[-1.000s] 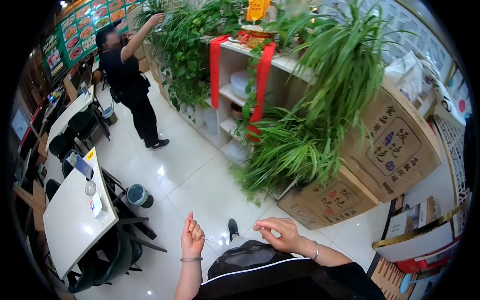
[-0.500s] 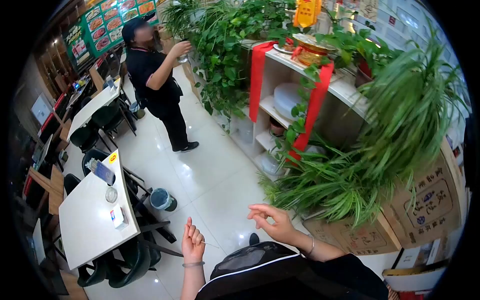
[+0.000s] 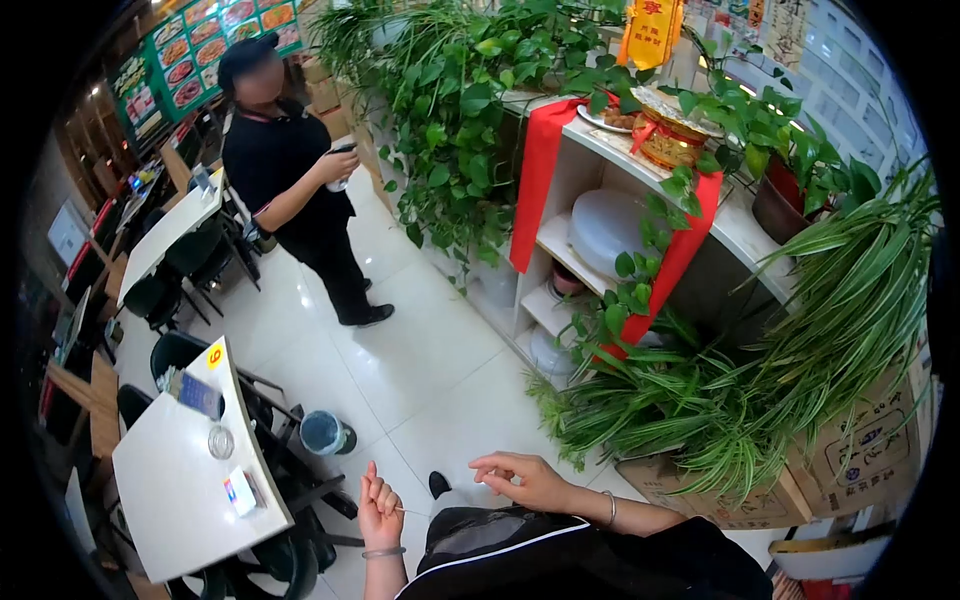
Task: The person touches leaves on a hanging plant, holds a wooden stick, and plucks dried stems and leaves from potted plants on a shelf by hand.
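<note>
My left hand (image 3: 379, 512) is raised above the floor at the bottom of the head view, its fingers curled in. A thin pale stick, perhaps a toothpick, is pinched in it; only a short bit shows now. My right hand (image 3: 522, 481) hovers to its right, empty, with fingers loosely stretched and slightly bent. Nothing touches it. Both wrists wear bracelets, and the black clothing (image 3: 560, 560) on my body lies just below the hands.
At left stand a white table (image 3: 170, 490) holding a glass ashtray (image 3: 221, 441), dark chairs (image 3: 290, 560) and a bin (image 3: 325, 433). A person in black (image 3: 290, 180) stands ahead holding a bottle. Right are a white shelf (image 3: 560, 170), leafy plants (image 3: 850, 300) and cardboard boxes (image 3: 860, 440).
My view has shifted forward, bringing the shelf closer. The other person has lowered the hand with the bottle and turned toward me. Less of the stick shows at my left hand.
</note>
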